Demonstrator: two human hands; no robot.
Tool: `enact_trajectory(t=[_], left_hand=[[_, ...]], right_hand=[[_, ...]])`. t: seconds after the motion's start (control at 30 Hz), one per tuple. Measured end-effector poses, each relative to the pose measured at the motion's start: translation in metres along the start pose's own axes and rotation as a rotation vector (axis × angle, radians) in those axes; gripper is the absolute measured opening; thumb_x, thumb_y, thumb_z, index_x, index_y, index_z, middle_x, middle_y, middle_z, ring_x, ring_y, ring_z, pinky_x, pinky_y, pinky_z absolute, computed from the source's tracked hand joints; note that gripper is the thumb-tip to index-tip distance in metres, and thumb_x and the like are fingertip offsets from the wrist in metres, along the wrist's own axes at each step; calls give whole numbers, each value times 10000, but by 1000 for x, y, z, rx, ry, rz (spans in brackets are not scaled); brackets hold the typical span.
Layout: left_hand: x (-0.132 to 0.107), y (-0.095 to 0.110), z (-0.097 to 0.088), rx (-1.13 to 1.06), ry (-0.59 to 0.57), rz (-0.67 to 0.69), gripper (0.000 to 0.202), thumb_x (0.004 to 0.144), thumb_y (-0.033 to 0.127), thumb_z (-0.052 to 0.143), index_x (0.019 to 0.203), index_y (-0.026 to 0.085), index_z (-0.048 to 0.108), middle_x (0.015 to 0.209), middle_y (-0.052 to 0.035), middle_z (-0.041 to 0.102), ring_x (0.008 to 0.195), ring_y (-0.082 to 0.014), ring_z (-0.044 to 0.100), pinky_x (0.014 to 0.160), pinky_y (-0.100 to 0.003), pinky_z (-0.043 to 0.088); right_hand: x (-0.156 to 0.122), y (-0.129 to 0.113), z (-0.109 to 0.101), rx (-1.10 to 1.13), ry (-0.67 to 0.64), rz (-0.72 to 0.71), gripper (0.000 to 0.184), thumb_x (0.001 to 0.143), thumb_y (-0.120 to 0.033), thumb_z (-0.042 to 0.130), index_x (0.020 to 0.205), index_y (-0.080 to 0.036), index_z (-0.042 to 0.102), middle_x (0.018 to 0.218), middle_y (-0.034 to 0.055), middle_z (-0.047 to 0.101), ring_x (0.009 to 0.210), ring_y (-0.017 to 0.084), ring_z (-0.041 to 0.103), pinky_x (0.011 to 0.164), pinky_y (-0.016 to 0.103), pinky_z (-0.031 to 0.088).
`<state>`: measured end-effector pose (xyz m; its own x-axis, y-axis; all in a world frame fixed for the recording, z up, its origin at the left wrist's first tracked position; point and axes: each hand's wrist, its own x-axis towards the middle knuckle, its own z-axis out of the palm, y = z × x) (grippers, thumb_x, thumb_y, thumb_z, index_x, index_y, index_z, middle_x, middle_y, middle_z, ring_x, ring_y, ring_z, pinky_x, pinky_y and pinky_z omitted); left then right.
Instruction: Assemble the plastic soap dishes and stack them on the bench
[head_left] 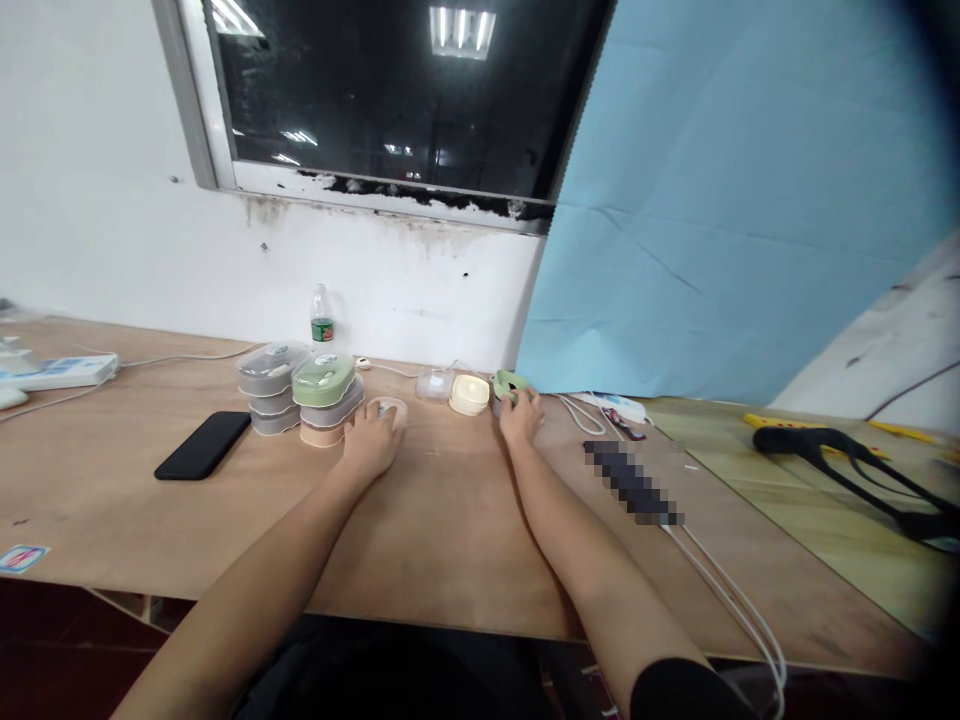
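My left hand (pixel 371 440) is at the table's middle, its fingers curled over a small pale container with a clear top (pixel 390 406), which they partly hide. Close by on its left stand two stacks of oval lidded boxes, one topped by a grey box (pixel 273 368), the other by a green box (pixel 323 380). Further right, my right hand (pixel 523 414) grips a small green container (pixel 511 381) from the near side. A stack of cream square containers (pixel 469 394) and a clear container (pixel 434 385) sit between the hands, near the wall.
A black phone (pixel 202 446) lies at the left. Behind the boxes stands a plastic bottle (pixel 322 315). At the right are a blurred-out dark device (pixel 632 482) with white cables (pixel 739 590), a power strip (pixel 619 407) and black straps (pixel 847 470).
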<state>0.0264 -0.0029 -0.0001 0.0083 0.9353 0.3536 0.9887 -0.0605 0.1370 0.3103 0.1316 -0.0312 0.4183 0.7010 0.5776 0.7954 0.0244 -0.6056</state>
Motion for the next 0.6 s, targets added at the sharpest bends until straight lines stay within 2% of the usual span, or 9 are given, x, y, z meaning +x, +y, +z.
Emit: enact_trajectory(t=[0.13, 0.33, 0.6], left_hand=[[0, 0, 1, -8, -3, -2, 450, 934, 505, 303, 1268, 271, 492, 1375, -125, 413, 1242, -324, 359, 953, -505, 369], [-1, 1, -1, -8, -21, -8, 451, 924, 497, 345, 1290, 267, 471, 1391, -134, 391, 1255, -333, 342, 954, -516, 364], [-1, 1, 0, -1, -30, -12, 448, 929, 504, 323, 1271, 262, 479, 1391, -131, 395, 1241, -328, 362, 938, -510, 379]], right_hand=[[0, 0, -1, -18, 1, 21, 270, 814, -347, 485, 994, -220, 641, 1292, 101, 459, 1162, 288, 439, 1012, 524, 259], [-1, 3, 1, -81, -19, 38, 318, 749, -375, 590, 1017, -206, 614, 1290, 123, 441, 1146, 320, 442, 993, 556, 269], [-1, 3, 0, -118, 49, -119, 287, 775, -283, 536, 1034, -175, 598, 1284, 144, 445, 1162, 303, 411, 970, 465, 303]])
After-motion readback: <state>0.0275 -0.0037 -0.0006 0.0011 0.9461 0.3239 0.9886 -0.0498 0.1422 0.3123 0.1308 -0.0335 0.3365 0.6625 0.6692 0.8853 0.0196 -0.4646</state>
